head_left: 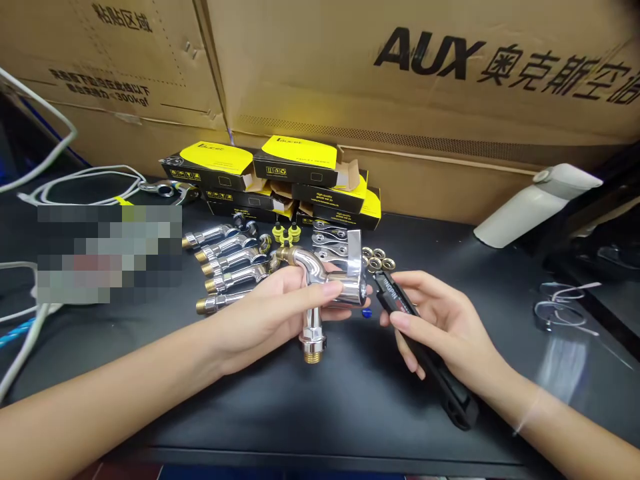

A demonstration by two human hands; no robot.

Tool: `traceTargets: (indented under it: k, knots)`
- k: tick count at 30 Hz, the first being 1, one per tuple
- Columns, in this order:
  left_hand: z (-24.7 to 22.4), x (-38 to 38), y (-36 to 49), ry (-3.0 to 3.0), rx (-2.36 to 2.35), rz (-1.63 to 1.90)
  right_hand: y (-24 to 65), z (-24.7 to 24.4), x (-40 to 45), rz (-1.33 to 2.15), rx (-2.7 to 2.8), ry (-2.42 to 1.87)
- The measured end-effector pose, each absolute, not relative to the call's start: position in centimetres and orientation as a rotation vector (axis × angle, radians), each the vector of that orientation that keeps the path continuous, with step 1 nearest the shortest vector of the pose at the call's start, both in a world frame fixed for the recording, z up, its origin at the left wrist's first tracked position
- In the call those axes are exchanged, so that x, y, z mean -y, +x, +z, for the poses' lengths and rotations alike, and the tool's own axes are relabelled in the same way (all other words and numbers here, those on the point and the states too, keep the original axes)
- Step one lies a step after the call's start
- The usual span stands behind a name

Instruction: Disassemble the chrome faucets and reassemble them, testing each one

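Note:
My left hand [285,300] is closed round a chrome faucet [313,270], whose brass-threaded inlet points down toward me and whose flat lever stands up at the right end. In my right hand [440,320] is a black utility knife [425,353], held slantwise with its front end close to the faucet's right end. A small blue piece [367,313] lies between the hands. Behind them are brass-coloured rings [379,260], chrome levers [330,240] and yellow-and-black parts [286,234]. Several chrome faucet bodies [235,257] lie in a row at the left.
Yellow-and-black boxes [295,157] are stacked at the back, before large cardboard cartons [425,80]. A white bottle [525,207] and eyeglasses [560,310] are on the right. White cables [95,177] and a chrome tool [167,190] lie at the left on the black table [240,413].

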State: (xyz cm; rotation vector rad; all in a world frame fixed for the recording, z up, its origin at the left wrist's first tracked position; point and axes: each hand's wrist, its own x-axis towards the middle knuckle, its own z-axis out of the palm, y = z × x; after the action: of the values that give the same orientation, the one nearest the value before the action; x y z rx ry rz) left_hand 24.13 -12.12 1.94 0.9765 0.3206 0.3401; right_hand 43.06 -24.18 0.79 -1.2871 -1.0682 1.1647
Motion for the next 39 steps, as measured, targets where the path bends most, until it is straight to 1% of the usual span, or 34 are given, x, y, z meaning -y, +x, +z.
traceTargets:
  k: [2, 3, 7, 8, 11, 13, 18, 21, 24, 26, 27, 28, 29, 32, 35, 39]
  knots:
    - [2.0, 12.1, 24.1, 0.981, -0.319, 0.336, 43.9, 0.7, 23.7, 0.993, 1.108, -1.368]
    - [2.0, 12.1, 24.0, 0.974, -0.316, 0.337, 44.9, 0.7, 23.3, 0.849, 1.137, -1.427]
    - [2.0, 12.3, 23.6, 0.910, -0.335, 0.327, 51.8, 0.4, 21.5, 0.043, 1.228, -1.750]
    - [2.1, 12.3, 23.5, 0.901, -0.347, 0.321, 53.9, 0.3, 21.2, -0.035, 1.264, -1.859]
    - [2.5, 12.4, 23.3, 0.895, -0.383, 0.283, 58.7, 0.2, 20.8, -0.076, 1.416, -2.023]
    - [2.6, 12.3, 23.1, 0.891, -0.367, 0.268, 60.1, 0.0, 20.7, -0.100, 1.522, -2.068]
    - [2.3, 12.1, 23.0, 0.905, -0.280, 0.268, 60.9, -1.6, 20.1, -0.143, 1.728, -2.121]
    - [2.1, 12.1, 23.0, 0.901, -0.272, 0.257, 61.7, -2.4, 19.6, -0.228, 1.831, -2.168]
    - [2.1, 12.1, 23.0, 0.894, -0.249, 0.246, 61.1, -1.9, 19.5, -0.399, 1.770, -2.191]
    - [2.2, 12.2, 23.0, 0.897, -0.243, 0.246, 59.1, -0.9, 19.9, -0.486, 1.667, -2.044]
    - [2.2, 12.2, 23.0, 0.896, -0.243, 0.251, 57.6, -0.4, 20.2, -0.507, 1.608, -1.920]
    - [2.2, 12.2, 23.0, 0.893, -0.244, 0.259, 55.9, 0.1, 20.6, -0.432, 1.656, -1.812]
    - [2.2, 12.2, 23.1, 0.889, -0.245, 0.265, 54.1, 0.5, 20.9, -0.485, 1.607, -1.668]
    - [2.3, 12.2, 23.1, 0.865, -0.260, 0.279, 49.3, 0.8, 21.9, -0.147, 1.988, -1.448]
    - [2.4, 12.1, 23.0, 0.834, -0.287, 0.313, 46.8, 0.0, 22.4, 0.171, 2.267, -1.373]
    - [2.5, 12.1, 22.8, 0.823, -0.309, 0.334, 46.6, -1.4, 22.1, 0.268, 2.310, -1.354]
